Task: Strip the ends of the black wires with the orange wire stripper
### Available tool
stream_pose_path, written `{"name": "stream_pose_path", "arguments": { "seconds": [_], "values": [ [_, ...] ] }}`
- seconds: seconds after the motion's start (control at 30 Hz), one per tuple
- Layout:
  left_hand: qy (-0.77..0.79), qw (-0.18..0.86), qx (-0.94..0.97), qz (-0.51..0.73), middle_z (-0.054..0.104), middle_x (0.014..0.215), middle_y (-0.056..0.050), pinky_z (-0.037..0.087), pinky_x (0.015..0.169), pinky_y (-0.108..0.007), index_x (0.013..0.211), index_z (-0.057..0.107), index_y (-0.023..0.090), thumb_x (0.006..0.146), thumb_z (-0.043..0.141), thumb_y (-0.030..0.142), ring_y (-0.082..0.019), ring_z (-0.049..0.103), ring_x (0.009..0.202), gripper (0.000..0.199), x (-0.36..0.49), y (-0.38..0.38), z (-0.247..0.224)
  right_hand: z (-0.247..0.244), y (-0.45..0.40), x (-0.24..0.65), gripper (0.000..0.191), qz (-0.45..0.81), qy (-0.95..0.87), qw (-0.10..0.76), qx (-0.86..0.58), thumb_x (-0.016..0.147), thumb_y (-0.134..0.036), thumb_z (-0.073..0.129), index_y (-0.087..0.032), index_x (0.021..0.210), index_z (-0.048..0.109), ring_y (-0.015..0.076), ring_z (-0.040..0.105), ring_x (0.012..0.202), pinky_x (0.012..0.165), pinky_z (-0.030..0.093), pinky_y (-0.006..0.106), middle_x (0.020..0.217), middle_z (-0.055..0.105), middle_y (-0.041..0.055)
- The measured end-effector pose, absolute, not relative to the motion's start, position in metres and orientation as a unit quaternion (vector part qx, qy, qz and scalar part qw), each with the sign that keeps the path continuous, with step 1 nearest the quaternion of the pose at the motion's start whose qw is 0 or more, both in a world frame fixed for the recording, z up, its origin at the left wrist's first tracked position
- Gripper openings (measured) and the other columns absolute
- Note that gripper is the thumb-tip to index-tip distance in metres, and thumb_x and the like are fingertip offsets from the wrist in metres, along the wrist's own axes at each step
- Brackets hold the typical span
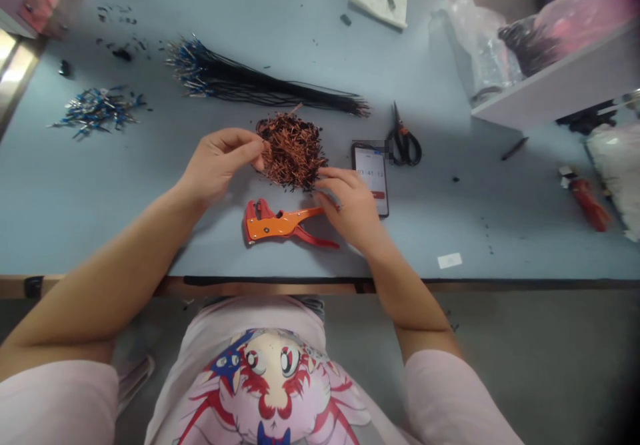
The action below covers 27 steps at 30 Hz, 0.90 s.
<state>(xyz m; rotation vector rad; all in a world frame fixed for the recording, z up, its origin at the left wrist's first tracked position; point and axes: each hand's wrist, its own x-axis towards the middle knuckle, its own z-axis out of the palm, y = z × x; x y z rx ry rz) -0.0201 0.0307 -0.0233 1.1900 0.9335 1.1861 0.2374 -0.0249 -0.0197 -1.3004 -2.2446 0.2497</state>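
The left hand (223, 165) is pinched narrow beside a messy pile of copper wires (293, 151) on the desk (100, 211); I can't tell if it holds any. The right hand (350, 208), half open, touches the pile.

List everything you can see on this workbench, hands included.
copper-coloured wire pieces: one heap, copper and black, table centre
black wire bundle: one, black with blue ends, behind heap
loose metal terminals: one scatter, blue and silver, far left
wire stripper: one, orange and red, front of heap
smartphone: one, black, right of heap
scissors: one pair, black, beside smartphone
plastic bag: one, clear, back right
table: one, pale blue, under these
left hand: one, at heap's left
right hand: one, at heap's right
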Motion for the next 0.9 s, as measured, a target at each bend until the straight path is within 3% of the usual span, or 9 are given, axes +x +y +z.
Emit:
{"name": "stream_pose_path", "arguments": {
  "seconds": [0.13, 0.27, 0.37, 0.47, 0.6, 0.73, 0.8, 0.9],
  "values": [
    [0.425, 0.583, 0.46, 0.518, 0.067, 0.061, 0.003, 0.052, 0.075, -0.026, 0.078, 0.071, 0.019, 0.083, 0.079, 0.03, -0.01, 0.062, 0.064, 0.014, -0.019, 0.031, -0.02, -0.006, -0.031, 0.233, 0.022, 0.161, -0.856, 0.155, -0.466, 0.097, -0.03, 0.061, -0.013, 0.107, 0.072, 0.0298, 0.067, 0.105, 0.095, 0.054, 0.046, 0.112, 0.076, 0.0147],
    [0.437, 0.582, 0.41, 0.55, 0.068, 0.06, 0.003, 0.048, 0.066, -0.021, 0.077, 0.068, 0.019, 0.087, 0.07, 0.014, -0.008, 0.061, 0.059, 0.011, -0.017, 0.036, -0.022, 0.004, -0.041, 0.226, 0.059, 0.211, -0.873, 0.042, -0.439, 0.082, -0.054, 0.077, -0.014, 0.124, 0.067, 0.0347, 0.061, 0.114, 0.1, 0.05, 0.051, 0.123, 0.069, 0.0162],
    [0.442, 0.571, 0.386, 0.574, 0.068, 0.061, 0.003, 0.048, 0.064, -0.021, 0.077, 0.065, 0.02, 0.084, 0.068, 0.011, -0.009, 0.065, 0.062, 0.012, -0.018, 0.038, -0.026, 0.003, -0.046, 0.219, 0.07, 0.2, -0.874, -0.009, -0.442, 0.074, -0.049, 0.085, -0.015, 0.132, 0.063, 0.0375, 0.055, 0.118, 0.102, 0.048, 0.052, 0.13, 0.063, 0.0172],
    [0.438, 0.55, 0.389, 0.595, 0.073, 0.073, 0.002, 0.049, 0.067, -0.022, 0.078, 0.065, 0.021, 0.08, 0.075, 0.017, -0.011, 0.07, 0.074, 0.011, -0.019, 0.039, -0.028, 0.0, -0.047, 0.214, 0.052, 0.189, -0.875, -0.017, -0.446, 0.08, -0.037, 0.079, -0.013, 0.125, 0.066, 0.0355, 0.057, 0.114, 0.099, 0.049, 0.05, 0.124, 0.065, 0.017],
    [0.46, 0.457, 0.39, 0.654, 0.072, 0.079, 0.005, 0.049, 0.074, -0.025, 0.076, 0.067, 0.023, 0.067, 0.09, 0.039, -0.009, 0.062, 0.076, 0.029, -0.024, 0.045, -0.032, 0.001, -0.039, 0.219, 0.035, 0.203, -0.864, 0.061, -0.457, 0.076, -0.025, 0.069, -0.012, 0.109, 0.07, 0.0311, 0.065, 0.101, 0.092, 0.052, 0.046, 0.111, 0.071, 0.0155],
    [0.52, 0.401, 0.389, 0.646, 0.066, 0.076, 0.011, 0.046, 0.079, -0.029, 0.08, 0.065, 0.023, 0.059, 0.091, 0.065, -0.007, 0.056, 0.079, 0.054, -0.027, 0.05, -0.036, 0.002, -0.031, 0.238, 0.039, 0.32, -0.761, 0.261, -0.5, 0.076, -0.029, 0.065, -0.015, 0.113, 0.067, 0.0269, 0.068, 0.096, 0.089, 0.055, 0.044, 0.109, 0.073, 0.0126],
    [0.517, 0.412, 0.41, 0.628, 0.067, 0.079, 0.01, 0.046, 0.082, -0.031, 0.082, 0.065, 0.023, 0.062, 0.09, 0.066, -0.008, 0.059, 0.083, 0.054, -0.023, 0.046, -0.038, 0.0, -0.029, 0.244, 0.039, 0.43, -0.676, 0.324, -0.503, 0.082, -0.034, 0.062, -0.019, 0.118, 0.065, 0.0256, 0.069, 0.101, 0.092, 0.054, 0.044, 0.112, 0.073, 0.0103],
    [0.478, 0.409, 0.478, 0.613, 0.071, 0.086, 0.004, 0.049, 0.081, -0.032, 0.085, 0.071, 0.024, 0.074, 0.084, 0.053, -0.012, 0.063, 0.085, 0.034, -0.011, 0.03, -0.037, -0.005, -0.027, 0.244, 0.039, 0.599, -0.538, 0.348, -0.48, 0.086, -0.039, 0.058, -0.021, 0.12, 0.063, 0.0256, 0.071, 0.102, 0.091, 0.057, 0.044, 0.115, 0.074, 0.0106]
  ]
}}
